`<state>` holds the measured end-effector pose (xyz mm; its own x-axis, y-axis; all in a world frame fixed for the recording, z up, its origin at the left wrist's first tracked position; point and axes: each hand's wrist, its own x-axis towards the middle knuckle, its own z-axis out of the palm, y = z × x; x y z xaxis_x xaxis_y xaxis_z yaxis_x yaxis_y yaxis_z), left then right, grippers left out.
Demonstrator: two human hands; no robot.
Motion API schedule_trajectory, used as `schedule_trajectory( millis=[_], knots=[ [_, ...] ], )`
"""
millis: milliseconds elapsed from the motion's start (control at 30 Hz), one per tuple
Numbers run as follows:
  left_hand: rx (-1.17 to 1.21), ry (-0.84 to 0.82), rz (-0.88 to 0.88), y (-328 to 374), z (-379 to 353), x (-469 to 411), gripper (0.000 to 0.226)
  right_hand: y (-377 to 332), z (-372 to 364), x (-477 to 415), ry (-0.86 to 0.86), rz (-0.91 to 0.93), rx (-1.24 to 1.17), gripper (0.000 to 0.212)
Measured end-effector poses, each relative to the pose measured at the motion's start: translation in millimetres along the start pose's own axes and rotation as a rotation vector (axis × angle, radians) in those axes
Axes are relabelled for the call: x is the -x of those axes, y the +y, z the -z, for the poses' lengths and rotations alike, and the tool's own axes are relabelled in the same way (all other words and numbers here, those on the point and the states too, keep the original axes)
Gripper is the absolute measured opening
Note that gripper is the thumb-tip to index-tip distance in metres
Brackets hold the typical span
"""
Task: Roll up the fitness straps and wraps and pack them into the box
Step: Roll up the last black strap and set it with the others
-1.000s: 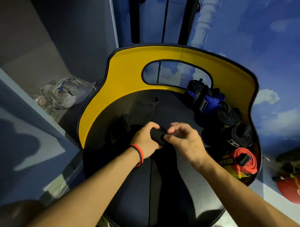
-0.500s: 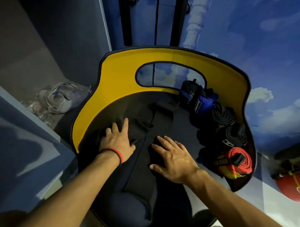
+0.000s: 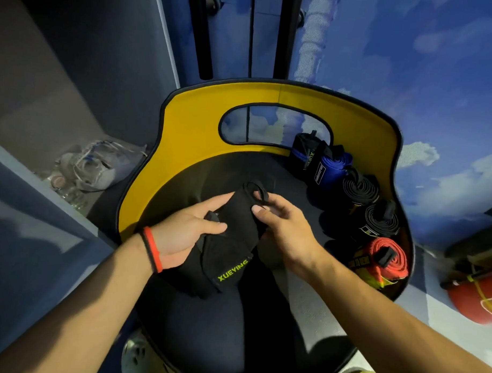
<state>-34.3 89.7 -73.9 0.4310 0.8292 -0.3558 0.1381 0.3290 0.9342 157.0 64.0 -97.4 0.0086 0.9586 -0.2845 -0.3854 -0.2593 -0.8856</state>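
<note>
The box (image 3: 185, 123), with yellow wall and dark floor, fills the middle of the view, and I use it as the landmark. Along its right inner wall stand the rolls already packed: a black and blue pair (image 3: 318, 161) at the far end, then two black coils (image 3: 360, 187), and a red strap (image 3: 387, 258) at the near end. Over the middle of the box floor both hands hold a black wrap (image 3: 231, 241) with green letters, lifted a little and hanging toward the near side; its thumb loop (image 3: 257, 191) is at the far end. The left hand (image 3: 187, 231) grips the left edge of the wrap, thumb on top and fingers below. The right hand (image 3: 282, 226) pinches the far end beside the loop, so both grips are closed on the wrap. The step in hand seems to be the start of the rolling. To do it well, I think it is better to fold the loop end inside first, keep the edges even with the left hand, and pull the cloth tight at every turn, because a loose core will open later. The free place in the box is at the left of the packed rolls.
</note>
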Motion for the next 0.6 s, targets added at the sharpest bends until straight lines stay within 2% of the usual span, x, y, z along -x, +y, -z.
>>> schedule_trajectory(
  millis=[33, 67, 100, 167, 200, 233, 333, 367, 433, 500, 567, 600],
  knots=[
    [0.020, 0.014, 0.006, 1.6, -0.9, 1.3, 0.053, -3.2, 0.3, -2.1, 0.002, 0.009, -0.053, 0.025],
    [-0.058, 0.056, -0.003, 1.9, -1.4, 0.4, 0.045, -5.6, 1.2, -4.4, 0.020, 0.024, -0.070, 0.023],
    [-0.271, 0.103, -0.033, 3.7, 0.9, -1.4, 0.037, -7.6, 1.9, -6.5, 0.053, 0.035, -0.060, 0.021],
    [-0.904, 0.165, -0.090, 6.3, 8.3, -3.9, 0.028, -9.3, 4.4, -10.5, 0.172, 0.033, 0.021, 0.018],
    [-1.089, 0.178, -0.147, 8.5, 9.3, -2.3, 0.029, -8.8, 6.0, -11.7, 0.235, 0.025, 0.074, 0.018],
    [-1.137, 0.185, -0.223, 12.1, 10.5, 0.1, 0.031, -7.6, 8.7, -13.0, 0.291, 0.020, 0.130, 0.019],
    [-0.810, 0.235, -0.506, 29.4, 17.6, 10.4, 0.026, -4.1, 25.3, -13.9, 0.415, 0.039, 0.354, 0.022],
    [-0.666, 0.276, -0.537, 37.1, 21.9, 14.4, 0.025, -3.6, 34.3, -15.3, 0.433, 0.046, 0.462, 0.021],
    [-0.322, 0.341, -0.452, 48.8, 36.0, 18.6, 0.027, -7.1, 48.5, -17.4, 0.401, 0.031, 0.648, 0.019],
    [-0.144, 0.397, -0.315, 51.0, 48.4, 18.1, 0.028, -13.6, 57.2, -18.2, 0.195, 0.002, 0.923, 0.020],
    [-0.117, 0.436, -0.240, 49.2, 51.5, 17.0, 0.029, -23.0, 54.1, -11.3, -0.223, -0.128, 1.148, 0.022],
    [-0.103, 0.463, -0.227, 47.9, 51.3, 15.5, 0.029, -26.9, 49.3, -4.6, -0.451, -0.263, 1.104, 0.021]
  ],
)
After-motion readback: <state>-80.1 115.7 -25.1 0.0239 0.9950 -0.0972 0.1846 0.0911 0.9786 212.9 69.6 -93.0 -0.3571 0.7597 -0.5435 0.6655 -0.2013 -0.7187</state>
